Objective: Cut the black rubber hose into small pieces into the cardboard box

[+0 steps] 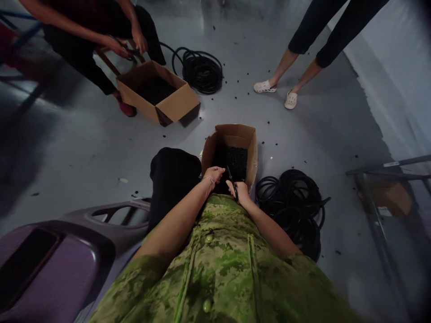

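My right hand (240,190) grips a pair of black-handled scissors (235,194), with the blades pointing up and away from me over the near side of a cardboard box (235,131). Just left of the blades, my left hand (214,173) is closed in a pinch, a bracelet at its wrist. Whatever its fingertips hold is too dark and small to make out. Many small black pieces (237,161) fill the bottom of the box beyond my hands. On the floor to the right lies a loose coil of black tubing (292,197).
Across from me, a seated person (129,42) handles a dark tool above another cardboard box (178,101), beside a second black coil (204,72). Someone in white clogs (266,86) stands at upper right. A purple chair (77,269) bears a phone (28,264). A metal frame (373,202) stands right.
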Demonstrator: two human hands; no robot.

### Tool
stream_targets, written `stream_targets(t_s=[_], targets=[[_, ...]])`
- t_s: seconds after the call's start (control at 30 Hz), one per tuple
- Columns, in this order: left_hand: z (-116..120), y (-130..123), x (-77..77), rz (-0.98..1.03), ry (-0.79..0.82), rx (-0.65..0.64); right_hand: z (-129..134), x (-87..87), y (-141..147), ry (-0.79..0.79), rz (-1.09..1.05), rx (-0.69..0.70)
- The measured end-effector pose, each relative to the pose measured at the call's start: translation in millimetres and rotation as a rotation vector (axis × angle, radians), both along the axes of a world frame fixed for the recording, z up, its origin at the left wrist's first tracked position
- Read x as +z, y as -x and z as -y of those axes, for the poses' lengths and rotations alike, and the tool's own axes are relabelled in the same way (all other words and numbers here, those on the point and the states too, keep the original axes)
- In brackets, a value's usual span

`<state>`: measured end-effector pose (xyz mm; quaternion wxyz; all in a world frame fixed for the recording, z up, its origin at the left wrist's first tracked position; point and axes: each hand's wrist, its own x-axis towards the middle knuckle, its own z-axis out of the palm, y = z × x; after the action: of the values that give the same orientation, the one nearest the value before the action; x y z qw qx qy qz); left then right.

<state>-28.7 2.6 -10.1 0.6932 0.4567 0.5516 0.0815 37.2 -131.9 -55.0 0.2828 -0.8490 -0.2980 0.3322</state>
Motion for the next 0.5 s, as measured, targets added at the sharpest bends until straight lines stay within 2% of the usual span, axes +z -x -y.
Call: stream_targets(t_s=[0.13,0.27,0.37,0.5], targets=[[1,0,3.0,-0.006,0.007,0.007,0,1.1,1,0.016,-0.130,-0.070],[4,8,11.7,0.141,-0.023,0.012,12,10.8,-2,-0.049,-0.334,-0.146],[6,13,17.5,0.267,-0.038,0.006,23,19.4,-6,-0.138,-0.339,-0.028],[8,16,21.9,0.311,-0.033,-0.002,23,22.4,-10,-0.098,-0.185,0.114]])
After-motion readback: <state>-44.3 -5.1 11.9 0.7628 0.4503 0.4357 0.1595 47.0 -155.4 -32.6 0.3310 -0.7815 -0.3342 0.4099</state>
